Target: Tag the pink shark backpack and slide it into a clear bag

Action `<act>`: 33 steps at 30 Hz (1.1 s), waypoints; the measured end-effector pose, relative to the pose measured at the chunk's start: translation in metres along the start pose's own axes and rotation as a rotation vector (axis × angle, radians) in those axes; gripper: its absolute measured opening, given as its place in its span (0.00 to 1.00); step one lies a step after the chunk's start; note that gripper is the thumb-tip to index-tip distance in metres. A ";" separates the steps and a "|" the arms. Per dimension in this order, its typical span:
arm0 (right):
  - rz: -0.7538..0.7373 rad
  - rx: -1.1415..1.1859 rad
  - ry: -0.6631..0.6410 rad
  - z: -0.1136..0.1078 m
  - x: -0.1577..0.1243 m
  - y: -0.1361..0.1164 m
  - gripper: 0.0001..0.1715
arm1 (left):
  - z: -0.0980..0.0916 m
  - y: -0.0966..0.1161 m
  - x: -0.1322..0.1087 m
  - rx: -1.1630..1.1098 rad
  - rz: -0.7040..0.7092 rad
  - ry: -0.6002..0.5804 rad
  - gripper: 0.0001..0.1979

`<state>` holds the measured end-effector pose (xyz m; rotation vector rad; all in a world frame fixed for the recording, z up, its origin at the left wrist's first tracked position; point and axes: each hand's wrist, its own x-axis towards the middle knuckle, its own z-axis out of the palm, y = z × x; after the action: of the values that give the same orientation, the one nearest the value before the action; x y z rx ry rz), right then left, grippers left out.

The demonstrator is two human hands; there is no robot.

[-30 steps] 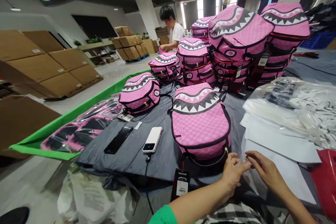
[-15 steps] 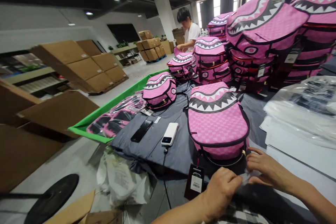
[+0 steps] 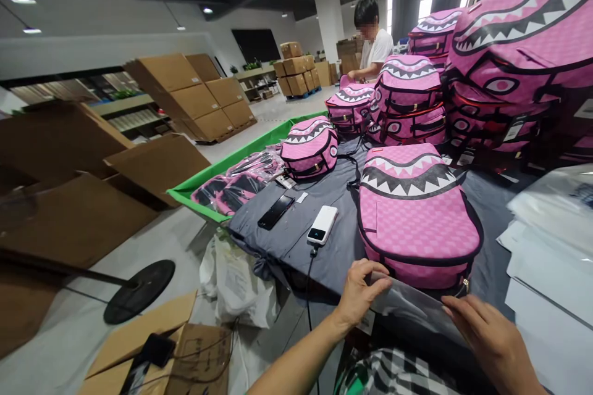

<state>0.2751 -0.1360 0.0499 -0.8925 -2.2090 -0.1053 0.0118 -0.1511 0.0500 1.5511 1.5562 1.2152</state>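
Between my two hands stretches a clear plastic bag [image 3: 412, 307], its edge drawn fairly taut below the front of a pink checkered backpack [image 3: 419, 228] with a shark-mouth print. My left hand [image 3: 359, 296] pinches the bag's left end between thumb and fingers. Its other end is gripped by my right hand [image 3: 486, 330], close to the backpack's lower right corner and zipper pull. The backpack lies on its back on the grey-covered table [image 3: 343, 271]. Part of a hang tag [image 3: 365, 323] shows beneath my left hand.
A white power bank [image 3: 323, 225] with a cable and a black phone [image 3: 276, 212] lie left of the backpack. More pink backpacks [image 3: 407, 95] are piled behind. Clear bags [image 3: 556, 216] are stacked at right. A green-rimmed bin [image 3: 250, 151] holds wrapped backpacks; a co-worker [image 3: 377, 46] stands beyond.
My hands have moved apart, pulling the plastic bag out wide between them. My left hand has risen toward the backpack's lower left corner. The view has turned left.
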 end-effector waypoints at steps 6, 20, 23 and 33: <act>0.030 -0.034 -0.020 0.003 -0.003 -0.003 0.21 | 0.005 -0.004 0.005 0.169 0.158 0.088 0.08; -0.122 -0.161 -0.063 0.017 -0.008 0.017 0.16 | 0.045 0.028 -0.004 0.477 0.717 -0.122 0.10; -0.050 -0.135 -0.067 0.021 -0.020 0.021 0.14 | 0.052 0.005 0.009 0.536 0.770 -0.265 0.12; 0.748 0.554 -0.355 -0.028 -0.047 0.028 0.28 | 0.042 -0.011 0.011 0.397 0.982 -0.162 0.08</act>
<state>0.3327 -0.1509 0.0340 -1.3989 -1.8862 1.0283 0.0445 -0.1320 0.0259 2.7735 0.9345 1.2174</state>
